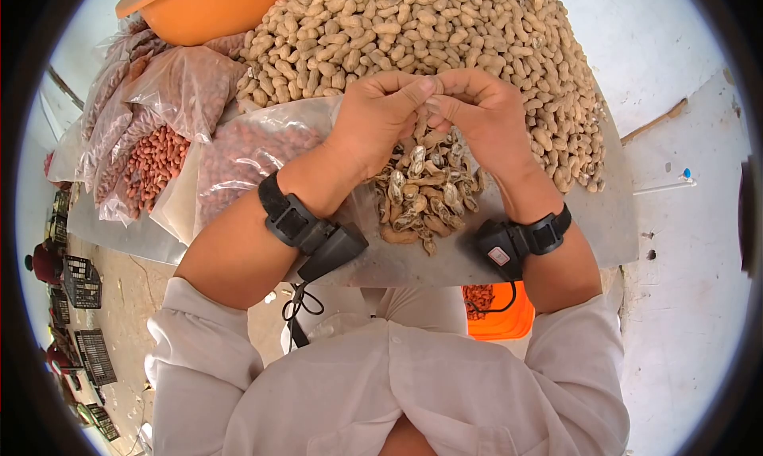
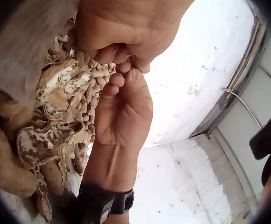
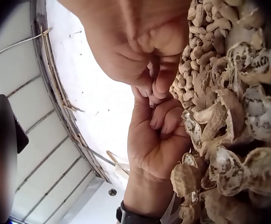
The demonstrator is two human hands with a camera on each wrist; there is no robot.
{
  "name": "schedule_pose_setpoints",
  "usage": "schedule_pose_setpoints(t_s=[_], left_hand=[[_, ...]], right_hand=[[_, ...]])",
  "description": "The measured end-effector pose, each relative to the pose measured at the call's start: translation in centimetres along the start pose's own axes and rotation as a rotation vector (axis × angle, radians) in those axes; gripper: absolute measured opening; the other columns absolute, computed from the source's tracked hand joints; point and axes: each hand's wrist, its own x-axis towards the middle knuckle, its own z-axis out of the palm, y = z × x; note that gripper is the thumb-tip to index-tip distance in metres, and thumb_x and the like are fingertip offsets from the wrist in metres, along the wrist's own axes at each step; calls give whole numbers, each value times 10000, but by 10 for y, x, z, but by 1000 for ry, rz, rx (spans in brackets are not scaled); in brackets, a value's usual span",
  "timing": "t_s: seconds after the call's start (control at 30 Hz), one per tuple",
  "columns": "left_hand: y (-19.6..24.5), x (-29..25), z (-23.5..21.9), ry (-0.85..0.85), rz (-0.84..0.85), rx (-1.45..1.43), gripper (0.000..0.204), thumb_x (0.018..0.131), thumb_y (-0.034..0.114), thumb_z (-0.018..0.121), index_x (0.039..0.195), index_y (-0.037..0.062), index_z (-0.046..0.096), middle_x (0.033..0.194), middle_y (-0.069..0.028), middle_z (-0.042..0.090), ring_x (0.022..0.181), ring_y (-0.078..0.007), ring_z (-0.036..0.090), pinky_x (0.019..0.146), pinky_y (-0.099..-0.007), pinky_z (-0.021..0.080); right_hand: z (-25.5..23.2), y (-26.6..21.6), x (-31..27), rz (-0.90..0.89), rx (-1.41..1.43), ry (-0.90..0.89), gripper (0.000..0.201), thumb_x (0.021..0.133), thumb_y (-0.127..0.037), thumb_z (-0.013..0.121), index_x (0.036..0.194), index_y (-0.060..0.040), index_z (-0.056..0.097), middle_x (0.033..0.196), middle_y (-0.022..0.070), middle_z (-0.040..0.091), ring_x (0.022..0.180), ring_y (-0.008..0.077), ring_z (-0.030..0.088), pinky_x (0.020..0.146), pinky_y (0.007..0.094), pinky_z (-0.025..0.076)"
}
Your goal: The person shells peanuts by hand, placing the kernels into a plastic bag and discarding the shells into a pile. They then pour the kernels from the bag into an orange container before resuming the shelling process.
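1. Nearest the head camera is the person's white shirt (image 1: 381,392), with both bare forearms reaching away from it, each strapped with a black wrist camera (image 1: 306,229).
2. The left hand (image 1: 380,116) and the right hand (image 1: 486,110) meet fingertip to fingertip, fingers curled in and pinching something small between them; the pinched thing is hidden by the fingers, so it cannot be told whether it is a peanut or a shell.
3. Directly below the pinch lies a heap of split empty peanut shells (image 1: 425,190) on a grey board (image 1: 556,249).
4. Beyond the pinch, on the far side of the hands, rises a large pile of unshelled peanuts (image 1: 429,35), touching the shell heap.
5. To the left of the left hand lie clear plastic bags of red-skinned peanut kernels (image 1: 159,138), and past them an orange basin (image 1: 199,7).
6. Under the board, beneath the right wrist, an orange container (image 1: 497,313) shows.
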Motion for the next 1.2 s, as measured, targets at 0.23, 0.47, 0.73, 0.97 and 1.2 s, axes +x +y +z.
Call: schedule_pose_setpoints(t_s=[0.23,0.47,0.73,0.97,1.2], left_hand=[[0,0,0,-31,11,-152,185,928,168,555,967,1,623,739,2,557,533,-40,384,449,-177,282],[5,0,1,-38,-217,-331,236,961,198,467,827,26,556,710,-19,512,522,-59,348,429,-184,276],[-2,5,-8,-105,-325,-429,268,945,207,482,736,40,501,646,-14,456,506,-77,339,415,-190,262],[3,1,-1,-127,-257,-277,222,937,177,501,786,15,528,678,-31,521,491,-62,338,414,-169,276],[6,6,-8,44,-83,-290,235,951,203,487,953,-10,587,658,4,509,474,-55,325,418,-184,281]], right_hand=[[-2,14,5,-109,190,55,164,833,11,612,989,24,564,853,77,645,746,121,629,664,229,520],[1,11,3,-402,-264,115,184,783,37,623,958,-15,598,849,54,636,730,119,616,651,246,507],[1,7,3,-517,-479,92,214,727,25,641,932,-33,628,828,64,636,694,141,612,635,255,505],[0,11,2,-311,-273,212,209,743,-10,615,951,-27,628,783,31,638,671,90,587,597,217,481],[-18,12,8,-207,-375,77,248,722,-45,610,965,-14,648,789,28,642,667,83,558,609,234,470]])
